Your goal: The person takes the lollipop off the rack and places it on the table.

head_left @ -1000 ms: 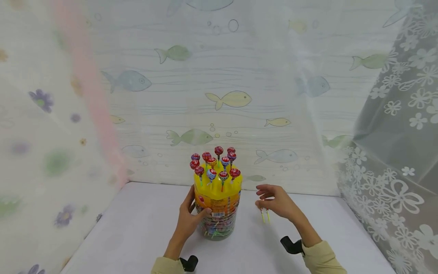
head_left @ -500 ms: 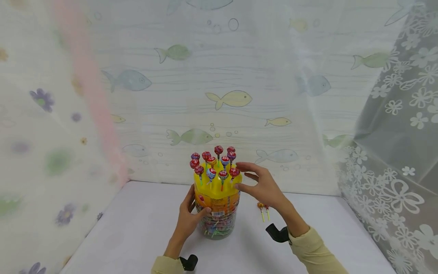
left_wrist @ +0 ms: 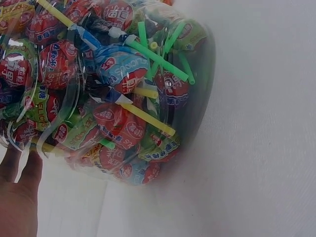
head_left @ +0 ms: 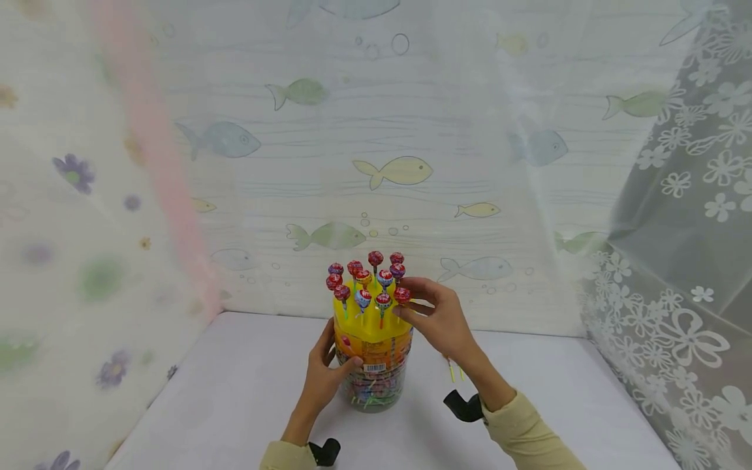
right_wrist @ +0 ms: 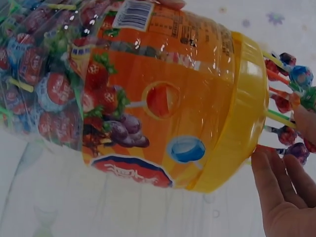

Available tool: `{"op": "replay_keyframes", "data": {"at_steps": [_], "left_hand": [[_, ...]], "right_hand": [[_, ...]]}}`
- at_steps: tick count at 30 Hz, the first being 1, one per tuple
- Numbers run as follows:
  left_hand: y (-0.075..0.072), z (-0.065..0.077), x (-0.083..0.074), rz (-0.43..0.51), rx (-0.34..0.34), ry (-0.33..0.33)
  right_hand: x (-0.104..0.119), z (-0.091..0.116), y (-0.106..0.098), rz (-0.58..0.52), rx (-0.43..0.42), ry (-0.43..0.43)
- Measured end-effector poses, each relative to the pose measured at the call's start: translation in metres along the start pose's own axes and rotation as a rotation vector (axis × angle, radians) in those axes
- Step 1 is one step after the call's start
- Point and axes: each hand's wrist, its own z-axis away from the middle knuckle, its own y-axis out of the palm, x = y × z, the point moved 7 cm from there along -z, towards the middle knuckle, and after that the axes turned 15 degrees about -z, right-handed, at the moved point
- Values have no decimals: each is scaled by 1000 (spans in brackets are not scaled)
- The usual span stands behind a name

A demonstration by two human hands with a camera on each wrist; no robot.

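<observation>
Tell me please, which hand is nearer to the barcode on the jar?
Left. The left hand holds the jar, its thumb just beside the barcode; the right hand is higher, at a red lollipop above the yellow lid.

Right of the clear plastic candy jar [head_left: 376, 388], the bare right hand [head_left: 443, 320] and wrist mostly hide the heads of two yellow-sticked lollipops [head_left: 451, 372]. The bare left hand [head_left: 326, 377] has its fingertips hidden behind the jar. Around the jar, the glossy orange label [right_wrist: 143, 133] carries lines too small to read.
</observation>
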Motion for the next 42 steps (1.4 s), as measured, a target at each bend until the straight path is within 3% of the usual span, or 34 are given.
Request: {"op": "replay_keyframes", "data": {"at_steps": [15, 31, 39, 42], "left_hand": [[-1, 0, 0, 3, -8, 24], [-1, 2, 0, 14, -13, 23], [-1, 2, 1, 13, -7, 24], [0, 3, 1, 8, -7, 27]], "right_hand": [[0, 7, 5, 2, -65, -50], [-7, 11, 5, -20, -169, -188], [24, 7, -7, -120, -261, -402], [29, 7, -14, -117, -255, -426]]}}
